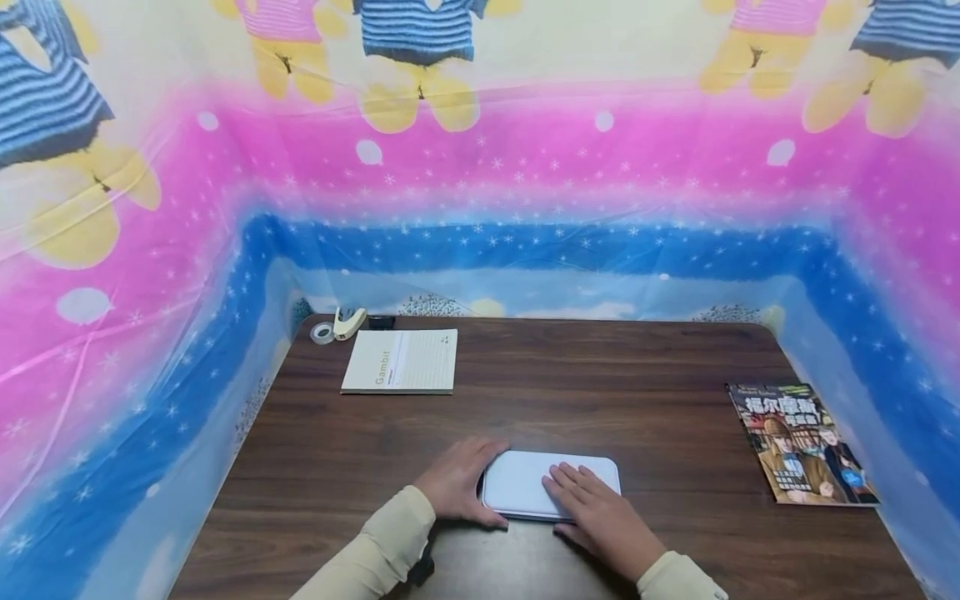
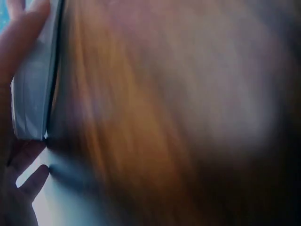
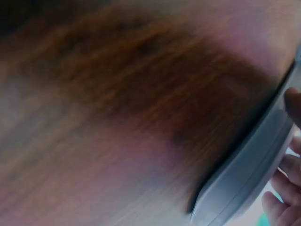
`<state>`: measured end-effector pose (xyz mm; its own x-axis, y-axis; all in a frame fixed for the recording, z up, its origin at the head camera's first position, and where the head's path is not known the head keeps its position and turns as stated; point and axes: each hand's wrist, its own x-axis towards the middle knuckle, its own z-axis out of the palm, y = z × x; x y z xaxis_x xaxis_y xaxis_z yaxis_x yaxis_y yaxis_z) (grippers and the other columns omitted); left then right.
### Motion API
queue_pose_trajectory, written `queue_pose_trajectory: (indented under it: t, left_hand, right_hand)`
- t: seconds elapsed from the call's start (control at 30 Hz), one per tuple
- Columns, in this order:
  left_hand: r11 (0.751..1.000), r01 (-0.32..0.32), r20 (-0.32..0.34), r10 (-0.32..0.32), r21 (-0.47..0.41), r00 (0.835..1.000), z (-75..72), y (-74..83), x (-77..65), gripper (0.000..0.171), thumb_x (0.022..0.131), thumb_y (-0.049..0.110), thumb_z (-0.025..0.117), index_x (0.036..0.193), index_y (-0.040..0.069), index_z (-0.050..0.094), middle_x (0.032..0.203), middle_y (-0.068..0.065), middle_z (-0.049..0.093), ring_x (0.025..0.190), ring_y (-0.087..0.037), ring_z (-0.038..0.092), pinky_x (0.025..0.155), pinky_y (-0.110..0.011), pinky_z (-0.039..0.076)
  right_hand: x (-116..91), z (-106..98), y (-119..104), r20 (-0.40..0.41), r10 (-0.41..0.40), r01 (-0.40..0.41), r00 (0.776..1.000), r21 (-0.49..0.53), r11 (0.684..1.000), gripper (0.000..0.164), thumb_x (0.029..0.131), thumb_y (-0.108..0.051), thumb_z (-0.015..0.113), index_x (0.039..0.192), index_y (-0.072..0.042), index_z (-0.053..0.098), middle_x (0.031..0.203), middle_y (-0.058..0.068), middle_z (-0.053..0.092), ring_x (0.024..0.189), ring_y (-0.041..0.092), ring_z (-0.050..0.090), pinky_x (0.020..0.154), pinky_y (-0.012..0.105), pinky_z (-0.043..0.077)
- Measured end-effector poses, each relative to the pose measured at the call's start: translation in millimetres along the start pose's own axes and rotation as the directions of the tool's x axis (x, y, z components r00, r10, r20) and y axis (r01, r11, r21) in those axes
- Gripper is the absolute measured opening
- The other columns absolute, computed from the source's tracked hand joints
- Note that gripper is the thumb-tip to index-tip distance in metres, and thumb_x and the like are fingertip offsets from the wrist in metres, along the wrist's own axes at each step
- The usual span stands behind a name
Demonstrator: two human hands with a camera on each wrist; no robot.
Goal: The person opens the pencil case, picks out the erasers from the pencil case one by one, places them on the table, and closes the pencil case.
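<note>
A white flat case (image 1: 525, 483) with rounded corners lies lid-up near the front middle of the table. My left hand (image 1: 459, 482) holds its left end, thumb at the near corner and fingers at the far corner. My right hand (image 1: 600, 517) rests on the lid's right part with fingers straight, its thumb by the near edge. The left wrist view shows the case's side (image 2: 35, 94) between thumb and fingers. In the right wrist view, the case's side (image 3: 249, 165) runs beside the right thumb and fingertips. Whatever is inside the case is hidden.
A Gambit notebook (image 1: 401, 362) lies at the back left of the wooden table (image 1: 570, 375). Behind it are a tape roll (image 1: 322, 334), a cream stapler-like tool (image 1: 349, 323) and a small black item (image 1: 382, 322). An illustrated magazine (image 1: 802, 446) lies at the right edge. Printed cloth surrounds the table.
</note>
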<state>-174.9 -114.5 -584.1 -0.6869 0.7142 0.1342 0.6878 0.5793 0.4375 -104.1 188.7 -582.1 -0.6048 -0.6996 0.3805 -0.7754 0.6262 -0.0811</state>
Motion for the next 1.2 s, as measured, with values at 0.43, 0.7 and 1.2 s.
queue_pose_trajectory:
  t: [0.43,0.7,1.2]
  left_hand:
    - [0.999,-0.023,0.017,0.022,0.023,1.0,2.6,-0.5,15.6,0.105,0.066,0.056,0.094,0.151,0.011,0.05,0.134,-0.002,0.061,0.123,-0.018,0.056,0.108,-0.035,0.048]
    - [0.998,-0.063,0.022,0.064,-0.022,0.998,0.7,-1.5,18.2,0.106,0.066,0.046,0.098,0.151,0.007,0.047,0.136,-0.005,0.058,0.124,-0.02,0.054,0.109,-0.034,0.048]
    - [0.935,0.073,-0.113,-0.119,-0.347,0.986,17.0,-1.1,-10.5,0.149,0.059,0.044,0.104,0.168,0.01,0.009,0.16,-0.017,0.039,0.144,-0.032,0.043,0.117,-0.055,0.041]
  right_hand:
    - [10.5,3.3,16.4,-0.066,-0.18,0.168,0.981,-0.157,0.973,0.049,0.095,-0.028,0.074,0.134,0.0,0.069,0.129,0.019,0.072,0.12,0.031,0.069,0.102,0.045,0.056]
    - [17.2,5.3,30.8,-0.112,-0.352,0.318,0.929,-0.246,0.916,0.042,0.109,-0.03,0.046,0.132,-0.006,0.071,0.121,0.018,0.075,0.109,0.028,0.074,0.093,0.039,0.061]
    - [28.7,-28.5,79.4,-0.271,0.104,-0.059,0.957,0.169,0.984,0.025,0.103,-0.028,0.07,0.123,-0.017,0.08,0.113,-0.006,0.079,0.089,0.009,0.063,0.075,0.029,0.054]
